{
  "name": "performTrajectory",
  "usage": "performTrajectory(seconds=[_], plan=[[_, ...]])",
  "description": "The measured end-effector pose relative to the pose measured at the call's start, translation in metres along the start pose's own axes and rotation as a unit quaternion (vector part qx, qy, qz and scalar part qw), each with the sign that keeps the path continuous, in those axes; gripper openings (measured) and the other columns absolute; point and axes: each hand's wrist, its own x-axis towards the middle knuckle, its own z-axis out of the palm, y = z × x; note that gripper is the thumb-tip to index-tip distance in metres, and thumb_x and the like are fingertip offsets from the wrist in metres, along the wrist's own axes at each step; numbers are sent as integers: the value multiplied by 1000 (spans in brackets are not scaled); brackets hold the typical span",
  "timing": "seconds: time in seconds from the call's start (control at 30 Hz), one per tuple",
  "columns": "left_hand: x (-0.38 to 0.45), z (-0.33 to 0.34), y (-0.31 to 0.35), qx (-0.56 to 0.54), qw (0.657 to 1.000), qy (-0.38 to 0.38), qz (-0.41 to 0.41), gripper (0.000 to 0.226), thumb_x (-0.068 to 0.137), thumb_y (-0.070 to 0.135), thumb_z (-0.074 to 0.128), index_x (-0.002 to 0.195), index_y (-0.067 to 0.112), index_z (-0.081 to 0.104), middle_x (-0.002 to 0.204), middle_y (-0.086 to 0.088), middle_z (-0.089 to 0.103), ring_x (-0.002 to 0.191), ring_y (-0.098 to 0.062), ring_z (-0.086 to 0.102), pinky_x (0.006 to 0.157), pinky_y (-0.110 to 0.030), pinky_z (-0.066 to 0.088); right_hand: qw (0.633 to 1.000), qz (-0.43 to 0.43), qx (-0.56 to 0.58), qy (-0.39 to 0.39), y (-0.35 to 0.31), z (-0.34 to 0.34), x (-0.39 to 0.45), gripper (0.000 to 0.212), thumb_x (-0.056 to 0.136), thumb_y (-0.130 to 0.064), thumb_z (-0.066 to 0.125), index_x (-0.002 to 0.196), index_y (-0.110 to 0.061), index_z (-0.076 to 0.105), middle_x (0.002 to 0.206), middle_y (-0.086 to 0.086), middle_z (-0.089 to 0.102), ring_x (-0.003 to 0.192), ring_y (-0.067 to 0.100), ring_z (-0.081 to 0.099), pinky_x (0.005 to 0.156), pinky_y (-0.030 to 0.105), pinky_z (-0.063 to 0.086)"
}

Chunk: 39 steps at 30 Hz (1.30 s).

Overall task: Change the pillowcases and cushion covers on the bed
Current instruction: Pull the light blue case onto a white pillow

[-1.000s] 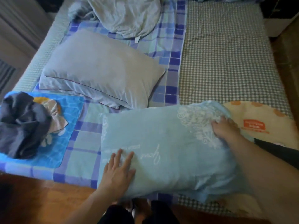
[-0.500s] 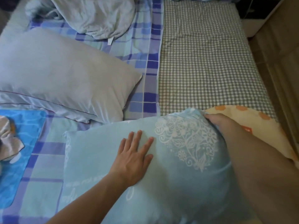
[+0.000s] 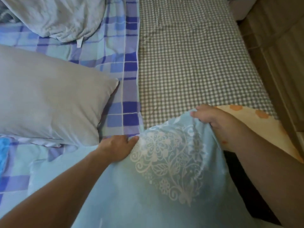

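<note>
The light blue pillow (image 3: 164, 186) lies across the near edge of the bed (image 3: 189, 63), its lace-print end raised. The right hand (image 3: 212, 119) pinches the far corner of the pillowcase, fingers curled round the cloth. The left hand (image 3: 116, 147) grips the other corner; its fingers are tucked under, so I can't tell how. I'd say pull both corners evenly so the filling seats squarely, keeping clear of the grey pillow (image 3: 49, 102) just beside.
</note>
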Motion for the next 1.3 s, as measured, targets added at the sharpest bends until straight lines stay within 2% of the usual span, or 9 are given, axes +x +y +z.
performTrajectory(seconds=[0.17, 0.37, 0.6, 0.8, 0.93, 1.07, 1.13, 1.2, 1.3], plan=[[-42, 37, 6, -28, 990, 127, 57, 65, 97, 63, 13, 139, 29, 49, 135, -2, 56, 127, -26, 50, 111, -42, 35, 963, -44, -70, 255, 17, -27, 23, 25, 104, -20, 44, 108, -4, 64, 119, 20, 64, 102, 33, 61, 77, 30, 41], [-21, 42, -14, 25, 992, 110, 48, 64, 99, 60, 14, 145, 29, 46, 143, -2, 56, 132, -26, 48, 115, -42, 30, 980, -50, 35, 191, 65, 13, -45, 56, 102, -53, 40, 145, -16, 44, 146, 5, 51, 130, 28, 51, 103, 38, 38], [-28, 44, -8, 27, 993, 113, 33, 57, 102, 52, 18, 140, 25, 51, 140, -12, 57, 129, -32, 51, 113, -46, 31, 990, 60, 47, 120, 218, 55, -222, 36, 99, -57, 43, 108, -25, 57, 103, -5, 59, 90, 7, 55, 79, 32, 43], [-45, 45, -5, 4, 987, 154, 53, 55, 102, 52, 20, 141, 27, 49, 140, -15, 55, 128, -37, 49, 111, -50, 34, 947, 71, -11, 314, 297, 79, -252, 33, 104, -43, 40, 87, -16, 49, 71, 7, 55, 63, 23, 54, 58, 38, 45], [-60, 59, -5, 54, 983, 163, 64, 57, 101, 56, 16, 141, 30, 47, 143, -8, 54, 131, -32, 48, 111, -48, 30, 932, 142, -108, 316, 294, 72, -224, 23, 104, -26, 48, 111, -6, 57, 108, 21, 62, 91, 36, 57, 80, 43, 49], [-47, 49, -39, 41, 991, 131, -4, 75, 90, 72, 4, 133, 31, 49, 140, -10, 57, 130, -31, 51, 112, -52, 29, 863, -44, -147, 482, 169, 71, -205, 40, 98, -36, 56, 130, -14, 54, 130, 15, 53, 118, 32, 49, 95, 44, 46], [-45, 41, -57, 46, 995, 77, -39, 88, 87, 77, 1, 142, 25, 45, 142, -11, 55, 131, -32, 51, 113, -53, 28, 933, -65, -59, 348, 123, 77, -185, 71, 95, -55, 53, 151, -16, 34, 148, 15, 42, 133, 35, 41, 110, 49, 37], [-60, 51, -54, 83, 996, 37, 12, 83, 93, 73, 10, 146, 16, 39, 136, -14, 56, 123, -36, 55, 107, -50, 39, 978, 29, 73, 193, 110, 87, -164, 101, 84, -74, 56, 158, -17, 16, 156, 12, 36, 140, 37, 39, 114, 49, 34], [-111, 65, -63, -3, 994, 58, 92, 61, 93, 74, 29, 113, 23, 56, 120, -12, 67, 114, -36, 61, 95, -42, 48, 984, 43, 65, 160, 108, 115, -177, 80, 84, -66, 64, 139, -9, 53, 131, 11, 63, 115, 30, 61, 98, 40, 49]])
